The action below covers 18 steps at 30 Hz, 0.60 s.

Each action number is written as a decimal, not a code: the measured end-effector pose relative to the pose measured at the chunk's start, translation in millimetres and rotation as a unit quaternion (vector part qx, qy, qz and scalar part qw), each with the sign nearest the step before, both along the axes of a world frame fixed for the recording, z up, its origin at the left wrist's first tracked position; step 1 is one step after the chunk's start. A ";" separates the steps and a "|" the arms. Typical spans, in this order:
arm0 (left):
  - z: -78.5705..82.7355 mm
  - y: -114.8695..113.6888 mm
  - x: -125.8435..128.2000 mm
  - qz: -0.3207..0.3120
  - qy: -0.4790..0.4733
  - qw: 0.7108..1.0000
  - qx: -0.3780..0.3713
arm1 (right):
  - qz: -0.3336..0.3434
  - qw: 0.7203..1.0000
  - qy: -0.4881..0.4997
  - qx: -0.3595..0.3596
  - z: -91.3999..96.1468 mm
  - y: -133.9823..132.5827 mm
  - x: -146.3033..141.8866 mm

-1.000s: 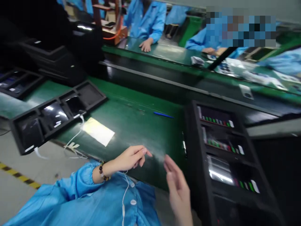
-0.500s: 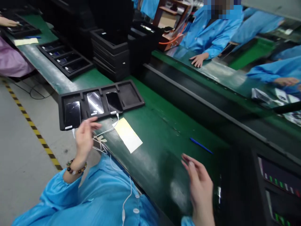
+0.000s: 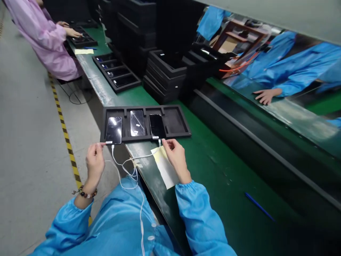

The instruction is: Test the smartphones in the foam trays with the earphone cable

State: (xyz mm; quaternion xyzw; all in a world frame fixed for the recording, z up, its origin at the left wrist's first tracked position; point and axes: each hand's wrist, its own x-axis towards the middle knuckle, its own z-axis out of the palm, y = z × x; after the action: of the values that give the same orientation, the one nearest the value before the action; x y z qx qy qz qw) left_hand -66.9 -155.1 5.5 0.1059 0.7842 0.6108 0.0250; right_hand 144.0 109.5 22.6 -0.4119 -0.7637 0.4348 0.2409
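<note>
A black tray (image 3: 176, 133) with four slots lies on the green bench; three phones (image 3: 114, 130) fill its left slots, the right slot is bare. My left hand (image 3: 95, 164) pinches something small, likely a white tab or cable end, at the bottom edge of the leftmost phone. My right hand (image 3: 176, 158) pinches the white cable plug under the third phone (image 3: 157, 126). White cables (image 3: 125, 170) hang from the phones over the bench edge. A pale yellow paper slip (image 3: 166, 170) lies under my right wrist.
A blue pen (image 3: 259, 207) lies on the green bench (image 3: 218, 167) to the right. Stacks of black trays (image 3: 165, 73) and another tray of phones (image 3: 115, 71) stand beyond. A person in a pink coat (image 3: 45, 39) works at far left; a blue-sleeved hand (image 3: 265, 96) rests across the conveyor.
The view swung left. My left hand rose to the leftmost phone's edge. My right hand crossed from the right of the bench to the cable at the third phone.
</note>
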 end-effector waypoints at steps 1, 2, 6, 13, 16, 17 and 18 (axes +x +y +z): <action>-1.4 2.5 5.7 -0.005 -0.076 0.996 0.043 | 0.007 1.000 -0.019 -0.009 -2.4 -1.5 -4.7; -2.4 5.8 10.7 -0.012 -0.153 0.984 0.087 | 0.016 0.999 -0.035 -0.014 -4.5 -2.8 -8.6; -0.5 19.5 23.0 -0.069 -0.293 0.940 0.158 | 0.043 0.997 -0.056 -0.007 -8.9 -5.0 -18.4; 12.1 41.6 30.6 -0.041 -0.351 0.914 0.198 | 0.033 0.994 -0.082 0.057 -13.6 -3.5 -23.9; 12.4 50.6 35.7 -0.011 -0.332 0.921 0.203 | 0.026 0.994 -0.079 0.077 -17.3 -4.0 -26.2; 12.4 53.0 37.5 -0.002 -0.326 0.923 0.205 | 0.023 0.993 -0.076 0.082 -18.6 -4.2 -27.1; 12.4 55.1 39.3 0.007 -0.320 0.925 0.206 | 0.019 0.994 -0.072 0.086 -19.7 -4.4 -28.1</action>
State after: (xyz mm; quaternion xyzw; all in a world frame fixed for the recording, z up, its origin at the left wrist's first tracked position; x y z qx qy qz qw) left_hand -27.6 -100.0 17.9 -0.0976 0.5917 0.7607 0.2483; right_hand 115.9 105.1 2.9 -0.4054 -0.8213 0.3413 0.2113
